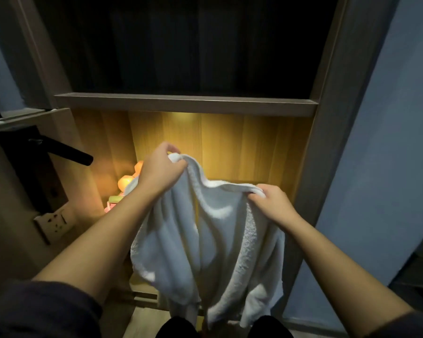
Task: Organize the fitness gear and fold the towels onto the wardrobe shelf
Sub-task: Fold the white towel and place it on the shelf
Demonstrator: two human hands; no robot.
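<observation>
Hands [160,167] [274,203] grip white towel [205,240], shelf clutter [126,181] unclear

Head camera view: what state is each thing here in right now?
White terry towel, unfolded, hanging from both hands.
Left hand, gripping the towel's top edge.
Right hand, gripping the towel's top edge.
Wooden wardrobe compartment, open, lit inside.
Orange rounded items, inside, left; blurred.

Towel [205,240]: white terry cloth, soft nap, with a coarser looped pile down its right side. Wardrobe back panel [230,147]: wood grain, smooth, faint sheen under the light. Shelf [186,103]: grey-brown wood-look board, matt. Door handle [69,151], left: black, matt. Socket plate [54,222]: pale plastic, smooth.
</observation>
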